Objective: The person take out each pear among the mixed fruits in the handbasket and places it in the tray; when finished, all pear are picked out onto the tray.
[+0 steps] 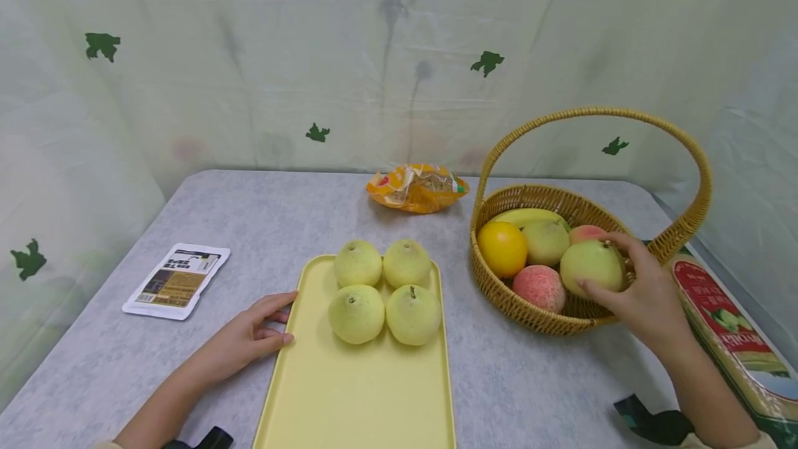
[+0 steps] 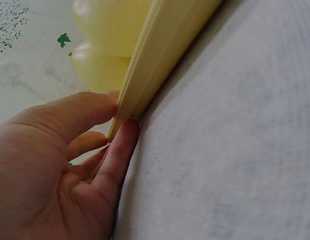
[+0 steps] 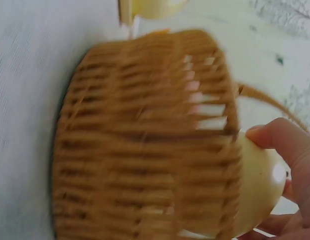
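My right hand (image 1: 651, 296) grips a round yellow-green pear (image 1: 592, 269) with thumb and fingers at the right side of the wicker basket (image 1: 536, 317). In the right wrist view, the basket wall hides part of the held pear (image 3: 260, 185). With thumb and fingertips, my left hand (image 1: 243, 338) holds the left rim of a yellow tray (image 1: 368, 400); one finger reaches low against its side wall (image 2: 160, 65). Several similar pears (image 1: 414, 314) stand together on the tray's far half. Inside the basket lie an orange (image 1: 502, 249), peaches (image 1: 539, 288), bananas (image 1: 526, 217) and a greenish fruit (image 1: 545, 241).
The basket's tall arched handle (image 1: 598, 112) rises over the fruit. An orange-and-clear packet (image 1: 418, 189) lies at the table's back. To the left is a white pouch (image 1: 177, 281). A large printed bag (image 1: 736, 338) lies along the right edge. A patterned curtain (image 1: 280, 54) hangs behind.
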Demonstrator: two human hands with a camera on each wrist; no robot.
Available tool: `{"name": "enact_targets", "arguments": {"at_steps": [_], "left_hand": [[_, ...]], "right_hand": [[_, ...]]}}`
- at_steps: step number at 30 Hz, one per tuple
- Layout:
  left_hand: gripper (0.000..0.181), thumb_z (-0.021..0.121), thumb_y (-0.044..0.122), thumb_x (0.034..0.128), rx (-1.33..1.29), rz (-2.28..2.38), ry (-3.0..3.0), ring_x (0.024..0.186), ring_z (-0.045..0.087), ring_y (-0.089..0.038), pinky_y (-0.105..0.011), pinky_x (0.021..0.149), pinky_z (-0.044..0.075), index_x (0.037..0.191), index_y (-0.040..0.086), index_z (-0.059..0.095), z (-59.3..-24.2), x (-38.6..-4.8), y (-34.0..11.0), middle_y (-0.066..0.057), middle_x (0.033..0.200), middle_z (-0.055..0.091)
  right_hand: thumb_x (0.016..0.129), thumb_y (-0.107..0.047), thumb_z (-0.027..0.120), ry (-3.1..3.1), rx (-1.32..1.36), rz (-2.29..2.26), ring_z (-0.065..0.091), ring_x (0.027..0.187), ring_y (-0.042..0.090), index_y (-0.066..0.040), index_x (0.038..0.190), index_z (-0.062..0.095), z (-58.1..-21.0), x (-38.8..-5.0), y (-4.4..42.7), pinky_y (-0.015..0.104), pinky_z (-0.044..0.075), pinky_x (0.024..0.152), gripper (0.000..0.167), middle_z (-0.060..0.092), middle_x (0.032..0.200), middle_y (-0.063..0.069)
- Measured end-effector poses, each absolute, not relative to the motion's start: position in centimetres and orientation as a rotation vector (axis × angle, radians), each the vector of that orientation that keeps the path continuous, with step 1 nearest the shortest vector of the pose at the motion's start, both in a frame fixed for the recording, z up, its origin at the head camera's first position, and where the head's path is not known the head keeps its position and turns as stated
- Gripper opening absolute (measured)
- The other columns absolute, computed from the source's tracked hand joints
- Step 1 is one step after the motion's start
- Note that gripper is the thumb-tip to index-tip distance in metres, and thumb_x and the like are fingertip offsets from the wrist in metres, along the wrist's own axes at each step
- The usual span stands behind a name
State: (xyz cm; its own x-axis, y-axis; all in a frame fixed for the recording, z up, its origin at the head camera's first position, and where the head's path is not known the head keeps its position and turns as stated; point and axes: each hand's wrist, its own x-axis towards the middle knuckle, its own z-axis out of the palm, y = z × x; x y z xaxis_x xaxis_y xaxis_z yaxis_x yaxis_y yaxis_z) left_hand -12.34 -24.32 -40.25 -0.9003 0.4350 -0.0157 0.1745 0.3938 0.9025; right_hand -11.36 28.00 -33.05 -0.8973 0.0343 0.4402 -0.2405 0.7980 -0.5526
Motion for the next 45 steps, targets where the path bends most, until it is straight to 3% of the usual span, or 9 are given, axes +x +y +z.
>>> {"name": "enact_targets", "arguments": {"at_steps": [3, 8, 13, 18, 23, 28, 45], "left_hand": [[0.064, 0.065, 0.016, 0.0833, 0.539, 1.51, 2.414, 0.099, 0.047, -0.01, -0.024, 0.077, 0.046, 0.136, -0.001, 0.034, -40.2, -12.3, -24.4, -0.018, 0.131, 0.035], [0.064, 0.065, 0.016, 0.0832, 0.55, 1.507, 2.424, 0.1, 0.047, -0.009, -0.024, 0.077, 0.046, 0.136, -0.001, 0.034, -40.3, -12.4, -24.5, -0.018, 0.131, 0.035], [0.063, 0.065, 0.014, 0.0831, 0.582, 1.528, 2.414, 0.099, 0.048, -0.009, -0.024, 0.076, 0.047, 0.136, -0.002, 0.034, -40.3, -12.4, -24.4, -0.019, 0.131, 0.036], [0.063, 0.065, 0.013, 0.0837, 0.597, 1.536, 2.413, 0.099, 0.047, -0.01, -0.023, 0.076, 0.046, 0.136, -0.003, 0.034, -40.3, -12.2, -24.4, -0.021, 0.13, 0.036], [0.063, 0.065, 0.015, 0.0836, 0.567, 1.522, 2.42, 0.099, 0.047, -0.009, -0.023, 0.076, 0.046, 0.136, -0.001, 0.035, -40.1, -12.1, -24.4, -0.02, 0.13, 0.036], [0.062, 0.065, 0.015, 0.0838, 0.577, 1.518, 2.418, 0.099, 0.047, -0.01, -0.024, 0.076, 0.046, 0.136, -0.002, 0.034, -40.2, -12.2, -24.3, -0.02, 0.13, 0.036], [0.061, 0.064, 0.011, 0.0836, 0.629, 1.543, 2.426, 0.098, 0.047, -0.009, -0.022, 0.075, 0.046, 0.135, -0.004, 0.035, -40.2, -12.1, -24.2, -0.022, 0.128, 0.037]], "right_hand": [[0.065, -0.009, 0.081, -2.499, 0.181, 0.934, 0.043, 0.091, 0.02, -0.005, 0.126, 0.044, -32.7, -10.7, 26.9, 0.007, 0.035, 0.066, 0.072, 0.05, 0.113, 0.013], [0.06, 0.002, 0.081, -2.401, 0.366, 1.053, 0.043, 0.098, 0.01, -0.005, 0.125, 0.047, -32.4, -9.5, 24.5, 0.009, 0.038, 0.074, 0.073, 0.049, 0.12, 0.005], [0.055, 0.012, 0.079, -2.364, 0.608, 1.208, 0.044, 0.105, 0.01, -0.002, 0.123, 0.047, -31.9, -7.9, 21.4, 0.014, 0.038, 0.083, 0.077, 0.049, 0.119, 0.006], [0.056, 0.004, 0.082, -2.28, 0.94, 1.336, 0.042, 0.114, 0.019, -0.001, 0.12, 0.048, -32.7, -7.2, 17.7, 0.021, 0.036, 0.092, 0.072, 0.048, 0.121, 0.014], [0.064, -0.011, 0.081, -2.218, 1.194, 1.396, 0.042, 0.116, 0.025, -0.005, 0.119, 0.048, -34.4, -7.1, 13.8, 0.027, 0.029, 0.099, 0.064, 0.048, 0.122, 0.014], [0.071, -0.017, 0.077, -2.295, 1.273, 1.45, 0.042, 0.116, 0.022, -0.013, 0.121, 0.046, -35.7, -6.8, 10.9, 0.03, 0.032, 0.098, 0.059, 0.046, 0.124, 0.01], [0.072, -0.015, 0.076, -2.419, 1.437, 1.468, 0.039, 0.117, 0.014, -0.014, 0.124, 0.042, -38.2, -7.2, 6.8, 0.029, 0.031, 0.099, 0.063, 0.044, 0.126, 0.005]]}}
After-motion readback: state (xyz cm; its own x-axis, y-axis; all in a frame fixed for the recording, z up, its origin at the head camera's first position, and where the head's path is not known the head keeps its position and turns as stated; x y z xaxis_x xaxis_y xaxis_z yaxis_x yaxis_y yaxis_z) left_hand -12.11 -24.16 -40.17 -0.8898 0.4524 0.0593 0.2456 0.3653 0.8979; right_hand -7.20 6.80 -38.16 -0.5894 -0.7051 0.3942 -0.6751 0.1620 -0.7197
